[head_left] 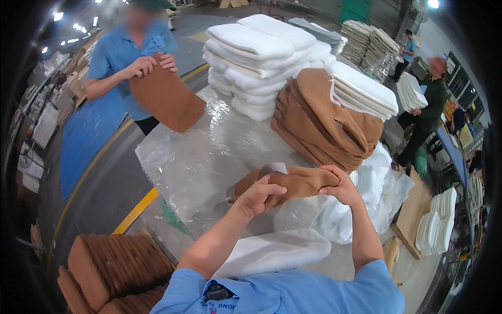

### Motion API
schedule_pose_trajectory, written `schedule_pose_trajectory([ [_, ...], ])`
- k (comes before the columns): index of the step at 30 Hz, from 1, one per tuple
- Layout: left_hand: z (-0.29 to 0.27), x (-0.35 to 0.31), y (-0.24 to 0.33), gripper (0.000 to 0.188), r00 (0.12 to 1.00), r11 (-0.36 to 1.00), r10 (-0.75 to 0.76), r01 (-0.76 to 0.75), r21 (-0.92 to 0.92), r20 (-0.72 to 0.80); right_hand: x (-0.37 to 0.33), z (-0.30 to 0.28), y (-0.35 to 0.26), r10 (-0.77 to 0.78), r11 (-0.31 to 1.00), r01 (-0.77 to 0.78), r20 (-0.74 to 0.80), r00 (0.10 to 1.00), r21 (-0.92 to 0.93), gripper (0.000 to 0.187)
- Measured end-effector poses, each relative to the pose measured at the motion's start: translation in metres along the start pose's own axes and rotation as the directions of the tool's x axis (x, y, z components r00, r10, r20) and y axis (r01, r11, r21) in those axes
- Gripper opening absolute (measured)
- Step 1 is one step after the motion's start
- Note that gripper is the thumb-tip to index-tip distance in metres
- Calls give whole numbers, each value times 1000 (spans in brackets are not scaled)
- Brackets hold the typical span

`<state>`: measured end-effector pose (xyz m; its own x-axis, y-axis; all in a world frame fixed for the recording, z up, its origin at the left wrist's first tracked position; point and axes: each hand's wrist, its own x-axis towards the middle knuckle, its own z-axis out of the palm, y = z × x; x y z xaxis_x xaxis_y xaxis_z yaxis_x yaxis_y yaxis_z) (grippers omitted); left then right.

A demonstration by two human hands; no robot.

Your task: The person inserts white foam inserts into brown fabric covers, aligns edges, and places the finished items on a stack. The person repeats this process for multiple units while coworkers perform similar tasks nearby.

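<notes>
Between my hands, above the plastic-covered table point(183, 152), is a brown fabric piece point(300, 181), bunched and folded, with a pale grey-white flap showing at its upper edge. My left hand point(255, 196) grips its left part, the thumb pressed on top. At the other end, my right hand point(340, 186) pinches the cloth between thumb and fingers. Just beyond them lies a heap of brown fabric pieces point(319, 115). A long white pad point(277, 248) rests close to my body, below my forearms.
Tall stacks of white pads point(246, 63) stand at the table's far side. Across on the left, a co-worker point(130, 68) holds a flat brown cushion point(167, 99). Rows of brown cushions point(112, 261) sit at lower left. Another person point(429, 99) carries white pads at right.
</notes>
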<state>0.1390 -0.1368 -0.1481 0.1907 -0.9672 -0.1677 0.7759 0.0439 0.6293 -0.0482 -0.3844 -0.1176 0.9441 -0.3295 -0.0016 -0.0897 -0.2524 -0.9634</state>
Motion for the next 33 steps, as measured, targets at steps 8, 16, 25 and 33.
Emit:
schedule_pose_trajectory([
  [8,27,-20,0,46,974,974,150,-176,-144,-170,19,21,24,81,976,-64,-73,994,210,26],
  [16,3,-33,53,75,935,937,298,-248,-246,191,57,18,16,6,803,108,-190,982,586,31],
  [25,21,-64,151,47,928,711,372,-285,643,-1,125,-9,-104,-256,928,297,-196,947,225,19],
  [33,53,-86,180,44,822,611,568,-455,647,41,165,7,-163,-295,922,325,-165,941,209,26],
])
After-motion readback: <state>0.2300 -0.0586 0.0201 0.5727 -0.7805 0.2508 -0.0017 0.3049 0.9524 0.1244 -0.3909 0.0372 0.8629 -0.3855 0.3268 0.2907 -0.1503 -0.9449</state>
